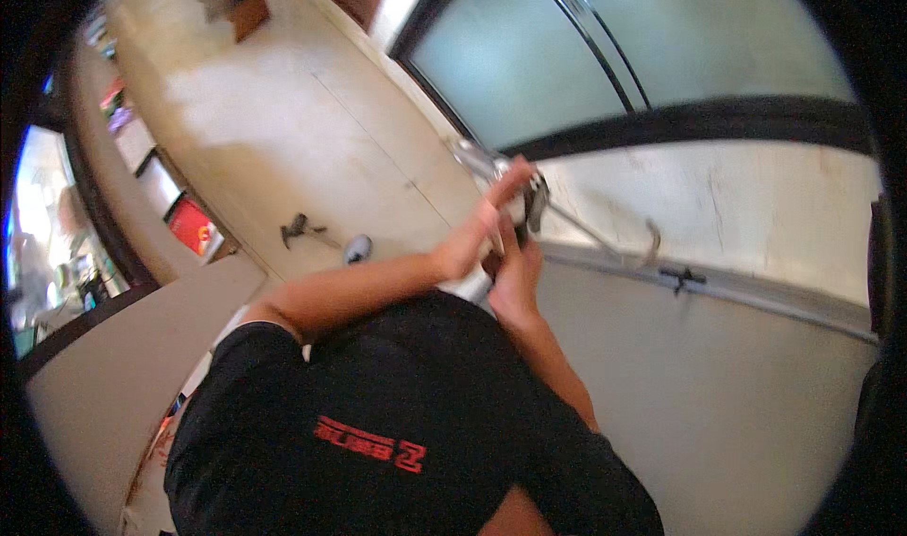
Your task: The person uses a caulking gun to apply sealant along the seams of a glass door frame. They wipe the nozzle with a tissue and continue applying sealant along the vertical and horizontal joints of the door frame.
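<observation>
My left hand [465,245] reaches up from the lower left. Its fingers look stretched out along the near side of a silver metal piece [480,161]. Just right of it, my right hand [516,279] is closed round a dark and silver piece [521,230], mostly hidden by the fingers. A dark curved part [538,203] stands out beside the fingertips. From there a thin metal rod [581,224] slants down to the right, toward a pale hook [653,241]. Blur hides whether these parts are joined.
Frosted glass panels [529,59] in dark frames fill the upper right. Below is a grey surface [718,375] with a small black fitting [682,278] on its edge. On the pale floor [274,111] lie a dark tool-like item [300,227] and a grey rounded item [358,249]. A brown box [250,15] stands far off.
</observation>
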Motion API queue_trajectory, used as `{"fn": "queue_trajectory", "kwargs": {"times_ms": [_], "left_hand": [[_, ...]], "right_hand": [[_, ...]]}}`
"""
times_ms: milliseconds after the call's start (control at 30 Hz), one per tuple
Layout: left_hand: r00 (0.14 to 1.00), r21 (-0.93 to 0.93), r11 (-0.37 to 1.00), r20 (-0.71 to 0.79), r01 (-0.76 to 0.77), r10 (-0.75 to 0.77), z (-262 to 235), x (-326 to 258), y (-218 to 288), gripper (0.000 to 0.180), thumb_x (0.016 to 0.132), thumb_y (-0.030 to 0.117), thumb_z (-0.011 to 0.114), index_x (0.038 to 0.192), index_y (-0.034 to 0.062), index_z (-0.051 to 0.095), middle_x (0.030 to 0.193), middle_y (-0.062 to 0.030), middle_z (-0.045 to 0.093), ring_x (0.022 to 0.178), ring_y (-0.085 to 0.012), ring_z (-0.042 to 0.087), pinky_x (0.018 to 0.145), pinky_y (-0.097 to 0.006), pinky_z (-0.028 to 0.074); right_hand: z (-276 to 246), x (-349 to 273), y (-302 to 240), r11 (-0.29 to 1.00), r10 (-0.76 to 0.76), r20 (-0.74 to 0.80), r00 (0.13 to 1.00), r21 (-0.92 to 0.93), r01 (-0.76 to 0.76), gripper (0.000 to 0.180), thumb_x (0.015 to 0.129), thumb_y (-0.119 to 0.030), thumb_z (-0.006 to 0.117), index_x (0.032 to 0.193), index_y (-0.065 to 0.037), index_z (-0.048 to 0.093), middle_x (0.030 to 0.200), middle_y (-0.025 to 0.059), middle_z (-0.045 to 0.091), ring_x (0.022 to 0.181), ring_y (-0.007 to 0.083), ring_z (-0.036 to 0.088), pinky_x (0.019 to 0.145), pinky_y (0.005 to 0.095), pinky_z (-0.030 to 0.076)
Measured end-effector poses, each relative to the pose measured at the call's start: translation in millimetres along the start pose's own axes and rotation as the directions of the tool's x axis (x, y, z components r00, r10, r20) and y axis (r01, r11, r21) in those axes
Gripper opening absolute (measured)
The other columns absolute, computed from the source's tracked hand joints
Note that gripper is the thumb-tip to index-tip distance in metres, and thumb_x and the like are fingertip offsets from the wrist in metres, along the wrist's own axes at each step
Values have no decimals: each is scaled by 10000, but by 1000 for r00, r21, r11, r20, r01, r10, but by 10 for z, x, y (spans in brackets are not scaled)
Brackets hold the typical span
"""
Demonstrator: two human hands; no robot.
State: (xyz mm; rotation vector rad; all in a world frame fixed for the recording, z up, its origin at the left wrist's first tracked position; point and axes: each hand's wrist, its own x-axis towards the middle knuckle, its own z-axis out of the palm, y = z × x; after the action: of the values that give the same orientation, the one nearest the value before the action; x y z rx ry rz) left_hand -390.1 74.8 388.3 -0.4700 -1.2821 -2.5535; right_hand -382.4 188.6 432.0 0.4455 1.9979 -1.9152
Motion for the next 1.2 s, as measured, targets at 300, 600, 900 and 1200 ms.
{"fn": "queue_trajectory", "kwargs": {"times_ms": [300, 600, 900, 1200], "left_hand": [[953, -914, 391, -19, 106, -302, -163, 258, 969, 1162, 830, 876, 435, 1615, 62, 166, 1668, -234, 150, 1546, -342, 185, 1267, -448, 169], [958, -942, 299, 69, 155, -279, -75, 388, 1270, 1143, 779, 954, 347, 1619, 189, 219, 1681, -199, 135, 1551, -324, 162, 1269, -465, 126], [954, -913, 378, 40, 156, -299, 80, 519, 919, 1159, 790, 950, 325, 1630, 167, 168, 1688, -188, 115, 1559, -303, 127, 1269, -432, 79], [998, 285, 958, -45, -30, 45, 427, 561, -149, 1002, 959, 787, 95, 1623, 38, 128, 1686, -197, 138, 1558, -328, 145, 1253, -462, 79]], "right_hand": [[-25, -196, -311, 978, -10, -114, 993, 205, 33, 289, 979, -322, 690, 933, -69, 559, 607, -50, 399, 423, 72, 272, 443, 282, 228], [-97, -292, -443, 978, -40, -106, 994, 202, 61, 315, 980, -338, 685, 889, -72, 544, 576, -51, 380, 425, 70, 260, 449, 280, 212], [-182, -266, -432, 963, -36, -86, 996, 265, 57, 259, 976, -289, 699, 954, -69, 565, 652, -43, 452, 434, 63, 295, 435, 273, 223], [-167, 39, -166, 988, -126, -138, 982, 67, 136, 317, 959, -326, 725, 1046, -29, 656, 847, -17, 638, 684, 76, 554, 528, 272, 440]]}}
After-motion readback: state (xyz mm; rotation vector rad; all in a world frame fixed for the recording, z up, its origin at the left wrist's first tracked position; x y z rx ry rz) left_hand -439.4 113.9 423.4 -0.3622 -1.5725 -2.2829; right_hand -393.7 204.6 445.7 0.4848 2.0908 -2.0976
